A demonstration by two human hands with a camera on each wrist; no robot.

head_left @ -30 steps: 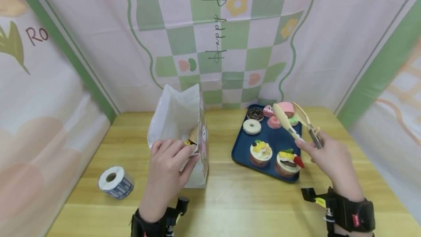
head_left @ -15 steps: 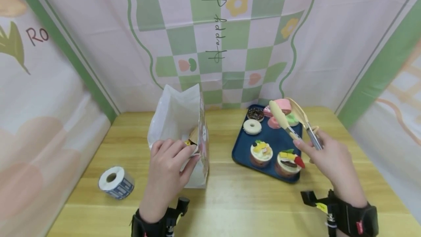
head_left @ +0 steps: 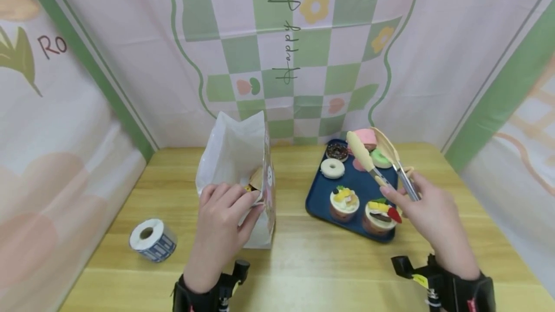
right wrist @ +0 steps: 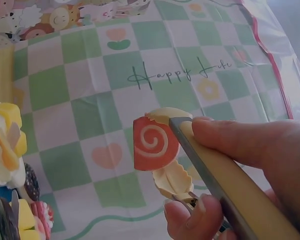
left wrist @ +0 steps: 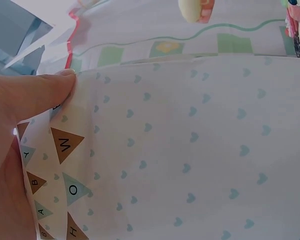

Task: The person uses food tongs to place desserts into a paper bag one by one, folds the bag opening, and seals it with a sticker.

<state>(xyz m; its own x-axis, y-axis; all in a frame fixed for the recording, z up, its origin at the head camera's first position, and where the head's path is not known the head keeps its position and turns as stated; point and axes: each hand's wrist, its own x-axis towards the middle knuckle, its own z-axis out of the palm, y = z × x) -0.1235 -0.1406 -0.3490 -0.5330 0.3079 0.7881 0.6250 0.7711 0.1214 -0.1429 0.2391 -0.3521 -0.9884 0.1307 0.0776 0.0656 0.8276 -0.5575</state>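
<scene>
My left hand [head_left: 223,227] pinches the near rim of a white paper bag [head_left: 231,146], which stands upright with its mouth gaping. Something brown and yellow lies inside, mostly hidden. In the left wrist view, the thumb presses on the bag's side [left wrist: 165,145], printed with hearts and lettered pennants. With my right hand [head_left: 435,213] I grip a pair of food tongs [head_left: 363,154] by the metal handles. Between the tongs' cream tips is a pink Swiss roll [right wrist: 152,142], raised above the blue tray [head_left: 318,206].
On the tray sit a chocolate doughnut [head_left: 336,152], a white doughnut [head_left: 332,168], a green piece [head_left: 381,159] and two fruit-topped cupcakes; one cupcake [head_left: 344,203] is nearer the bag. A label roll [head_left: 152,240] stands at left. A patterned cloth [head_left: 277,52] hangs behind.
The tongs have lifted the Swiss roll slightly and carried it a little left, exposing more of the green piece. My left hand keeps its hold on the bag.
</scene>
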